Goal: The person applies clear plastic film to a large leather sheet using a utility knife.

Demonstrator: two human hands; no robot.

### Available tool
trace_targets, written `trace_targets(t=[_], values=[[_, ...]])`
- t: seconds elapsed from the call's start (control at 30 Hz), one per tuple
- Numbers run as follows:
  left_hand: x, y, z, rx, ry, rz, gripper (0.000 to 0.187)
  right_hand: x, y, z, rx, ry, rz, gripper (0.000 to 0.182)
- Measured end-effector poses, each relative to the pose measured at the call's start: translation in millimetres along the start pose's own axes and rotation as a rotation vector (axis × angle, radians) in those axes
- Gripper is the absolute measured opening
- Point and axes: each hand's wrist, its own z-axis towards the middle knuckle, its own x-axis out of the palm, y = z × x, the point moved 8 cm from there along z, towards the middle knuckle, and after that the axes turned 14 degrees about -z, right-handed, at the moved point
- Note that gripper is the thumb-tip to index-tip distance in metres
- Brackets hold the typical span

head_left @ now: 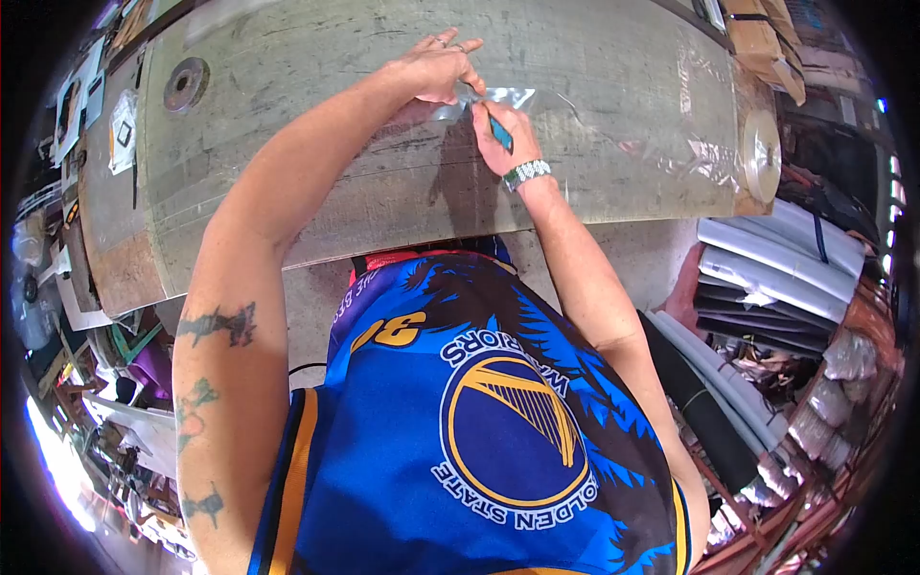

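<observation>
Right hand (517,126), fingers clamped on blue tool (501,137), slants it toward plastic film (520,97); left hand (433,75), fingers apart, lies at film's left end.

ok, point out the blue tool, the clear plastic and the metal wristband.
Blue tool (501,135), head view: on the blue part sticking out of the grip.
Clear plastic (517,99), head view: on its shiny right part.
Metal wristband (527,173), head view: on its links.
</observation>
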Motion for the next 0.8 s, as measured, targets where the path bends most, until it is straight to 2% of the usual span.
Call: trace_targets(t=[0.1, 0.13, 0.23, 0.3, 0.33, 0.43, 0.47, 0.57, 0.6, 0.7, 0.8], values=[[1, -1, 0, -0.003, 0.005, 0.016, 0.067, -7, 4, -29, 0.000, 0.043, -0.026, 0.026], [2, -1, 0, -0.007, 0.010, 0.005, 0.068, -10, 3, -37, 0.122, 0.179, -0.001, 0.025], [2, 1, -3, -0.016, 0.027, -0.039, 0.072, -36, 3, -47, 0.212, 0.314, 0.016, 0.015], [3, -1, -12, -0.026, 0.032, -0.091, 0.075, -71, -36, -23, -0.087, -0.015, 0.089, 0.027], [6, 1, -12, -0.023, 0.015, -0.087, 0.076, -80, -54, -9, -0.045, 0.010, 0.008, 0.041], [10, -3, -17, -0.020, -0.004, -0.041, 0.073, -86, -94, 25, 0.087, 0.056, -0.266, 0.032], [15, -1, -17, -0.003, -0.029, 0.036, 0.068, -79, -106, 33, 0.046, 0.039, -0.277, 0.033], [11, -2, -45, -0.043, -0.319, -0.216, 0.066, -56, -131, 35, -0.013, 0.035, -0.264, 0.038], [10, -6, -63, -0.088, -0.477, -0.140, 0.064, -55, -131, 30, -0.008, 0.052, -0.240, 0.039], [27, -17, -102, -0.248, -0.593, -0.096, 0.061, -50, -136, 23, -0.039, 0.062, -0.208, 0.042], [40, -29, -120, -0.396, -0.584, -0.179, 0.057, -46, -139, 18, -0.131, 0.036, -0.185, 0.042]])
